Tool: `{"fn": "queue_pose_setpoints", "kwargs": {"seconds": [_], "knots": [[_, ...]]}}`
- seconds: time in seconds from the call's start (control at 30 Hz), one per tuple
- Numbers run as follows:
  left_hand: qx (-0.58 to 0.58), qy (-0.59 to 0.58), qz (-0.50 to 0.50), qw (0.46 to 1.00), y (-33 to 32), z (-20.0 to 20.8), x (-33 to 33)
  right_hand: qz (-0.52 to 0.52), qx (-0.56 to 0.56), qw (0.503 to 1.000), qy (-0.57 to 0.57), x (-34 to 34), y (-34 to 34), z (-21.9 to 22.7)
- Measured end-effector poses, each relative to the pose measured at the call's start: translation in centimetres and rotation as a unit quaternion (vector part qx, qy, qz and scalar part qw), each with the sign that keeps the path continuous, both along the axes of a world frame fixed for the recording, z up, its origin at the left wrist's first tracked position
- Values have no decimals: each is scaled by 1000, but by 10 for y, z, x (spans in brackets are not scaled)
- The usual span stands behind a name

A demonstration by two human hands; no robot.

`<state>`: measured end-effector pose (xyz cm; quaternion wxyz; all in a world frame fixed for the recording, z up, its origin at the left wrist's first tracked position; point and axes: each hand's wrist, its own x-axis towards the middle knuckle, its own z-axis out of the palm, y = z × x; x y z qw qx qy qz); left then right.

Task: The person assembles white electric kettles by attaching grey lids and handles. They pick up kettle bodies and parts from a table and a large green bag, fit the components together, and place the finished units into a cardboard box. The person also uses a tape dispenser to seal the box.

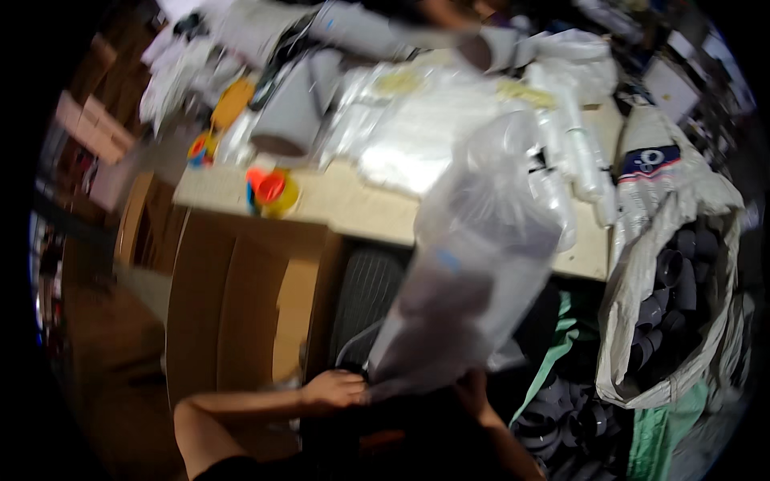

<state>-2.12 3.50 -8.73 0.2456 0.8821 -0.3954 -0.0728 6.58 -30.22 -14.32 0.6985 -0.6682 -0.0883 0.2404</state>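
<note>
Large clear bag between your hands, in front of the table

You have a large, translucent plastic bag with dark contents in its lower part (pixel 473 264) in front of you, its gathered top leaning far and to the right, over the edge of a cream-coloured tabletop (pixel 361 196). Your left hand (pixel 337 390) is closed on the bag's near left corner. Your right hand (pixel 472 391) is at its near right side, in shadow, with the fingers mostly hidden, so you cannot tell how tightly they hold.

To the left of the bag stands an open brown cardboard box (pixel 200 305), with a dark ribbed surface (pixel 369 280) between the two. On the table, small red and yellow round plastic pieces (pixel 273 188) lie near the left edge, a large grey tapered tube (pixel 297 100) is beyond them, and flat clear plastic bags (pixel 433 124) spread across the middle. To your right, a white woven sack (pixel 611 353) gapes open around dark grey curved pieces (pixel 682 280); more such pieces lie nearer, beside green sheeting (pixel 662 425).
</note>
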Motion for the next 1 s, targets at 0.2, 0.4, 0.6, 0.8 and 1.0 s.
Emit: {"fn": "queue_pose_setpoints", "kwargs": {"seconds": [0.2, 0.4, 0.6, 0.8, 1.0], "knots": [[-327, 548, 292, 713, -46, 34, -31, 213, 153, 951, 162, 35, 140, 27], [-117, 188, 422, 879, -16, 101, 22, 118, 17, 991, -58, 45, 155, 40], [-563, 246, 581, 534, 68, 69, 54, -234, -341, 824, -387, 71, -165, 16], [-623, 230, 683, 304, 78, -149, 60, 305, -725, 571, 234, -150, -393, -55], [-508, 150, 763, 371, 122, -289, -12, -44, -745, 665, 9, -90, -263, -27]]}}
